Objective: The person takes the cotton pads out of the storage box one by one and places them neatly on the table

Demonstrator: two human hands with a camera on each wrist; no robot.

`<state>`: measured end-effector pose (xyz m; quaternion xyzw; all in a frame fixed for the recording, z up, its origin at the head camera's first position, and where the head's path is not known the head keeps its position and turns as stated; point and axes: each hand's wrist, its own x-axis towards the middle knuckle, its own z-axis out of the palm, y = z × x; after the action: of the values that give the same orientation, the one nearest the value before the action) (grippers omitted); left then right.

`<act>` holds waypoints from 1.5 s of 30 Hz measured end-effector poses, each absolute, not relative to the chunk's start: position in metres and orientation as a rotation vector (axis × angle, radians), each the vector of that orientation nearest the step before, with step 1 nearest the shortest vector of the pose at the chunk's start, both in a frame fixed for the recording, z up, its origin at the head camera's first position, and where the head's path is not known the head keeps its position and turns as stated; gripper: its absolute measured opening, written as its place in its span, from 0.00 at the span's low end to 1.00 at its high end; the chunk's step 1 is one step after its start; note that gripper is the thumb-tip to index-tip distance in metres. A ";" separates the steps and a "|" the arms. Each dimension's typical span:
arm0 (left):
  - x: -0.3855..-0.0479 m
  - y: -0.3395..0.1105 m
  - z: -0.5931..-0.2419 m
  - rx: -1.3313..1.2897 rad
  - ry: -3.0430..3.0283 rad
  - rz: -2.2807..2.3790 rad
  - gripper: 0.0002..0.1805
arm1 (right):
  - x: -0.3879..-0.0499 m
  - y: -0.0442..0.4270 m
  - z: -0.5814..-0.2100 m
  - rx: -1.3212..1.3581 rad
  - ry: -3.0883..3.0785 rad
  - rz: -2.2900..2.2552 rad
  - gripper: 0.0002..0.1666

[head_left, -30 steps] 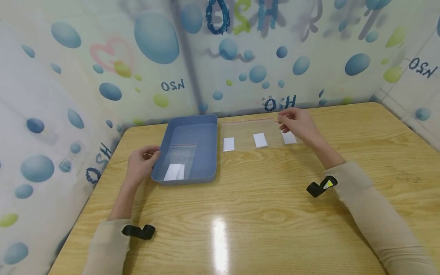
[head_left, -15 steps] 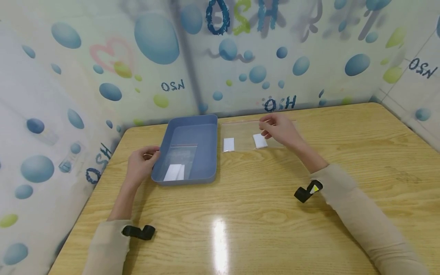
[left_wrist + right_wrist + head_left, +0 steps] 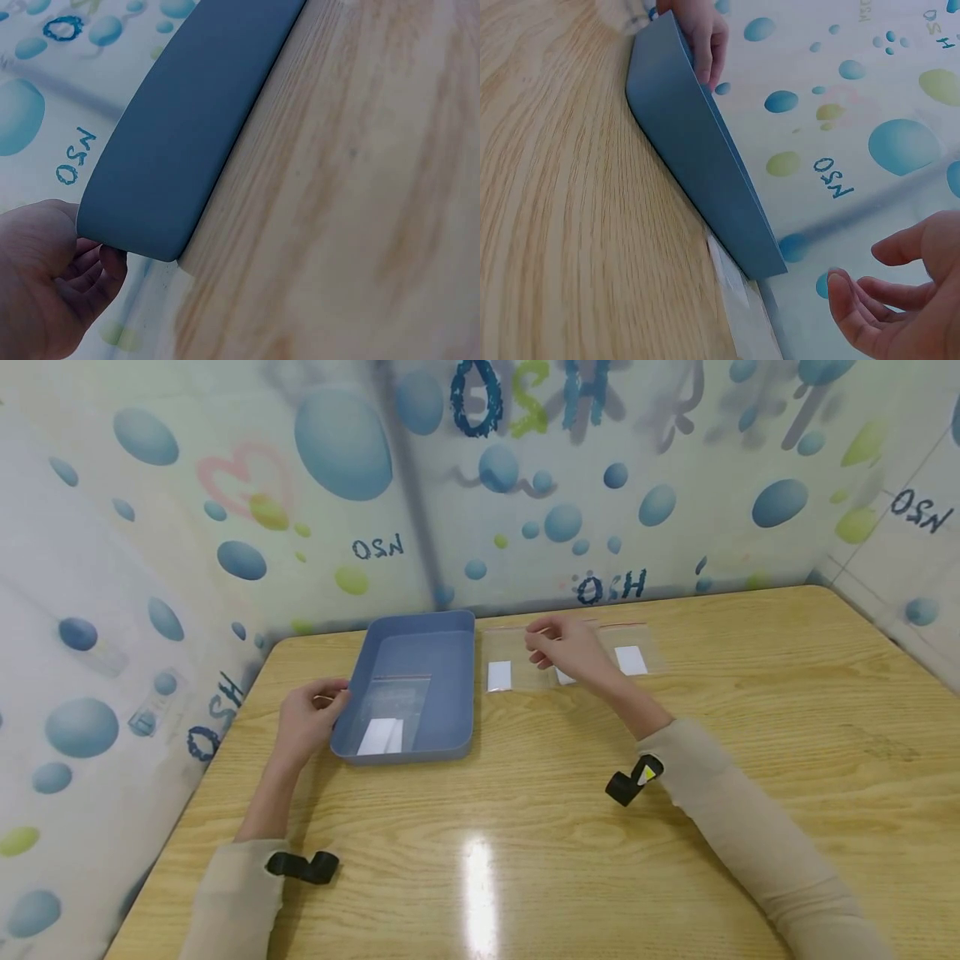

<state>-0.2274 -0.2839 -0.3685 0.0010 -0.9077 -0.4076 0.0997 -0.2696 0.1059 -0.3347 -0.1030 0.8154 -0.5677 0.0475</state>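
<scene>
My left hand (image 3: 309,718) grips the left wall of the blue tray (image 3: 442,754); in the left wrist view that hand (image 3: 56,277) is at the tray's end (image 3: 165,142). Inside the tray lies a clear zip bag (image 3: 397,693) with white pieces (image 3: 381,736) in it. My right hand (image 3: 573,653) is above the row of clear bags right of the tray and partly covers the middle bag's white piece (image 3: 564,677). The right wrist view shows this hand (image 3: 904,292) with thumb and fingers apart, nothing between them.
The row's left bag has a white piece (image 3: 498,677), and so has its right bag (image 3: 631,660). They lie on the wooden table (image 3: 570,827) near its back edge. A patterned wall (image 3: 525,552) stands behind; another is at the left.
My right hand has moved left along the row, from above the right bag to between the left and middle bags, uncovering the right one. My left hand and the tray have stayed put.
</scene>
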 end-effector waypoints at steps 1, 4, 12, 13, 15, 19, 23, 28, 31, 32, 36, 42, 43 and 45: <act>-0.227 -0.284 -0.368 0.005 -2.685 -1.205 0.16 | -0.269 0.103 -0.334 -0.313 2.470 -1.748 0.22; -0.227 -0.284 -0.368 0.012 -2.688 -1.206 0.16 | -0.268 0.094 -0.331 -0.320 2.436 -1.786 0.21; -0.227 -0.284 -0.368 0.003 -2.686 -1.199 0.16 | -0.264 0.068 -0.328 -0.355 2.406 -1.821 0.19; -0.227 -0.284 -0.368 0.001 -2.686 -1.197 0.16 | -0.263 0.064 -0.327 -0.365 2.406 -1.820 0.19; -0.227 -0.285 -0.368 -0.002 -2.687 -1.192 0.16 | -0.262 0.057 -0.326 -0.383 2.398 -1.820 0.19; -0.228 -0.285 -0.369 -0.001 -2.688 -1.184 0.16 | -0.258 0.045 -0.325 -0.424 2.385 -1.810 0.20; -0.228 -0.284 -0.368 -0.002 -2.690 -1.180 0.16 | -0.256 0.035 -0.326 -0.460 2.384 -1.784 0.20; -0.229 -0.283 -0.367 0.000 -2.693 -1.187 0.16 | -0.254 0.022 -0.328 -0.469 2.344 -1.760 0.22; -0.229 -0.283 -0.367 0.000 -2.693 -1.188 0.16 | -0.255 0.015 -0.332 -0.471 2.339 -1.723 0.23; -0.229 -0.282 -0.366 0.001 -2.693 -1.187 0.16 | -0.255 0.013 -0.334 -0.470 2.345 -1.702 0.23; -0.228 -0.283 -0.366 0.011 -2.697 -1.188 0.16 | -0.253 0.004 -0.337 -0.454 2.339 -1.657 0.24; -0.228 -0.284 -0.367 0.007 -2.695 -1.199 0.16 | -0.250 -0.009 -0.340 -0.457 2.343 -1.602 0.22; -0.228 -0.285 -0.367 0.003 -2.694 -1.199 0.16 | -0.250 -0.011 -0.340 -0.463 2.347 -1.588 0.22; -0.228 -0.285 -0.368 -0.002 -2.693 -1.199 0.16 | -0.250 -0.014 -0.343 -0.464 2.343 -1.570 0.23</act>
<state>-0.2281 -0.2846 -0.3680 -0.0006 -0.9093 -0.4048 0.0967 -0.2495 -0.0145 -0.3426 -0.1608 0.8115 -0.5438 0.1412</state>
